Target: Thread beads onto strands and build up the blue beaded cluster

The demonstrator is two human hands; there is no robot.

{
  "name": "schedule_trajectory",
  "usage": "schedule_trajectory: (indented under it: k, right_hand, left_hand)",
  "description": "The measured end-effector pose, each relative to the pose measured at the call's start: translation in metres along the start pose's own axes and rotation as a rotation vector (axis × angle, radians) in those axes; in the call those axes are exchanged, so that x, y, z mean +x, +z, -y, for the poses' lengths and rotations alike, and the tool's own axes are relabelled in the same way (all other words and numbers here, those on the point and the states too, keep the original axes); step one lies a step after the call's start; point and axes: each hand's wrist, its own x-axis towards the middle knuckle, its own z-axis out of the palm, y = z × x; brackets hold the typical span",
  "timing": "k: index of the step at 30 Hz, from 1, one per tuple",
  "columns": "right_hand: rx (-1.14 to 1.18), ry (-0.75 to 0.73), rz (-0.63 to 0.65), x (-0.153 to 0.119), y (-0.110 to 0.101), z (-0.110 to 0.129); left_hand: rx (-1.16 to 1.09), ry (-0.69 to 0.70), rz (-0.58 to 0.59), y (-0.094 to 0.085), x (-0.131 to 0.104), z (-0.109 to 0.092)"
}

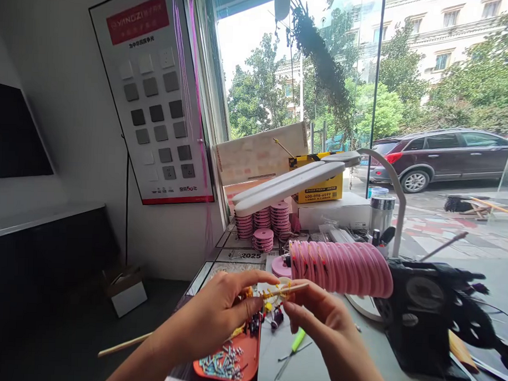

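Note:
A thin wooden stick (pixel 126 344) runs under my left wrist and through both hands, its tip showing at the right. Yellow cord loops (pixel 280 292) are wound on the stick between my fingertips. My left hand (pixel 220 303) is closed round the stick, thumb and forefinger near the loops. With thumb and fingers, my right hand (pixel 318 312) pinches the stick near its tip. Below the loops hang a small yellow piece (pixel 268 306) and a dark bead-like piece (pixel 276 319). Under my left hand is an orange-red tray (pixel 251 360) holding many small metal parts (pixel 225 363).
Pink spools (pixel 338 265) sit in a row on a black stand (pixel 420 313); more pink spools (pixel 263 238) are stacked behind. A green-handled tool (pixel 297 341) lies on the table. A white lamp (pixel 291 183) reaches overhead. A yellow box (pixel 321 187) stands by the window.

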Motion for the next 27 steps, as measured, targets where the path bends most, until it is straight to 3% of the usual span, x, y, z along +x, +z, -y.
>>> schedule_trajectory:
  k: [11,22,27]
  right_hand:
    - [-0.050,-0.032,-0.237,-0.002,-0.001,-0.001]
    - [-0.039,-0.041,-0.229,-0.006,-0.015,0.001]
    - [-0.282,-0.144,-0.342,-0.001,-0.030,0.014]
  left_hand:
    - [-0.090,-0.045,0.034,0.002,-0.002,0.004]
    - [0.087,-0.035,-0.005,-0.003,-0.003,0.002]
    - [0.105,-0.035,-0.003,-0.005,-0.006,0.002]
